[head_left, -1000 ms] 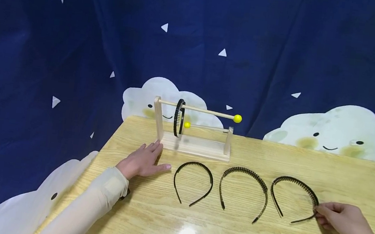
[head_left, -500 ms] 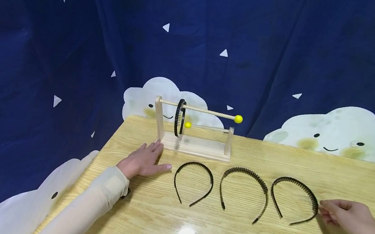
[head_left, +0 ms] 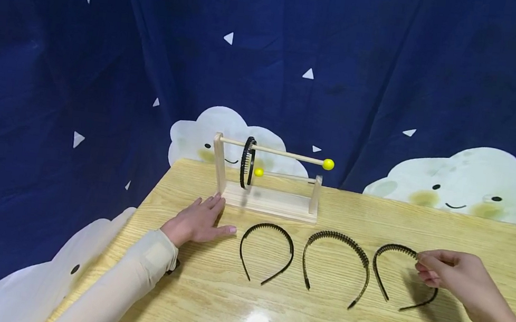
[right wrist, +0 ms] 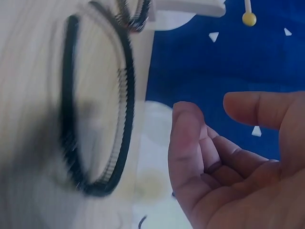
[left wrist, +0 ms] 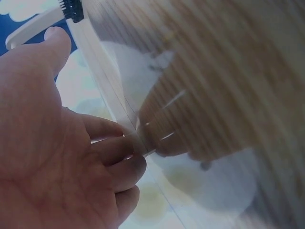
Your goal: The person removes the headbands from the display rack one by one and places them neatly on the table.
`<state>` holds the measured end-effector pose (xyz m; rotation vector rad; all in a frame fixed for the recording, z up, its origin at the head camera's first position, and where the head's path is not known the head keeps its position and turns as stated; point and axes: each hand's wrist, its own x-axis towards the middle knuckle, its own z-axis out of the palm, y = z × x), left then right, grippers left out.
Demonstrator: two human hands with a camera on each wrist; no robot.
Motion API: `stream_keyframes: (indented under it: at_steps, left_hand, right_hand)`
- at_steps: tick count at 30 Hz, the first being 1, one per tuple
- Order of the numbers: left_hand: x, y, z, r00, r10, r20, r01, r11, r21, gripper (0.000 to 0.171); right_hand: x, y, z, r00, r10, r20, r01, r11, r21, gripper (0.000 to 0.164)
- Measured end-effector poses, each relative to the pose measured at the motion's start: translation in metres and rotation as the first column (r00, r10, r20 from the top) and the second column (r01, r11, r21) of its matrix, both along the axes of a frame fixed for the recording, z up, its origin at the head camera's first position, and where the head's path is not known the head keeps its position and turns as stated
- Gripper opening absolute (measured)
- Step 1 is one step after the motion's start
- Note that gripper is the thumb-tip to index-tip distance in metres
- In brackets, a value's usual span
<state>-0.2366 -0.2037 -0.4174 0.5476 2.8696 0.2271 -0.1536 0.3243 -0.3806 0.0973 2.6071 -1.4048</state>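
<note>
My left hand (head_left: 198, 222) lies flat on the table, fingertips at the left end of a wooden stand (head_left: 267, 202). A black toothed headband (head_left: 244, 166) hangs on the stand's upper rod. Along the table lie three headbands: a thin black one (head_left: 269, 226), a wider brown-black one (head_left: 338, 236) and a dark toothed one (head_left: 394, 247) at the right. Over that last one hovers my right hand (head_left: 459, 279), hiding part of its right side. In the right wrist view, thumb and forefinger stand apart with nothing between them, beside the headband (right wrist: 129, 95).
The stand's upper rod ends in a yellow ball (head_left: 328, 164) pointing right; a lower rod ends in another yellow ball (head_left: 259, 172) pointing left. Behind the wooden table (head_left: 203, 303) hangs a dark blue curtain (head_left: 266, 87) with clouds and white triangles.
My right hand has let go of the right headband's side and moved left and up over it. The headbands stay nearly in place, and my left hand has not moved.
</note>
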Motion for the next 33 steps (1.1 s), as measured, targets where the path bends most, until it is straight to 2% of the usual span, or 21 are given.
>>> stream_keyframes:
  at_steps: [6, 15, 33]
  left_hand:
    - [0.0, 0.001, 0.0, 1.0, -0.004, 0.0, 0.004, 1.0, -0.003, 0.099]
    - [0.0, 0.0, -0.001, 1.0, -0.004, -0.014, 0.004, 1.0, 0.0, 0.099]
    - [0.002, 0.002, -0.002, 1.0, 0.005, -0.027, -0.005, 1.0, -0.012, 0.099]
  right_hand:
    - [-0.009, -0.027, 0.005, 0.997, 0.039, -0.063, -0.041, 0.998, -0.044, 0.048]
    - [-0.024, -0.064, 0.016, 0.989, 0.09, -0.113, -0.1, 0.991, -0.087, 0.037]
    - [-0.058, -0.138, 0.037, 0.968, 0.149, -0.201, -0.187, 0.966, -0.181, 0.034]
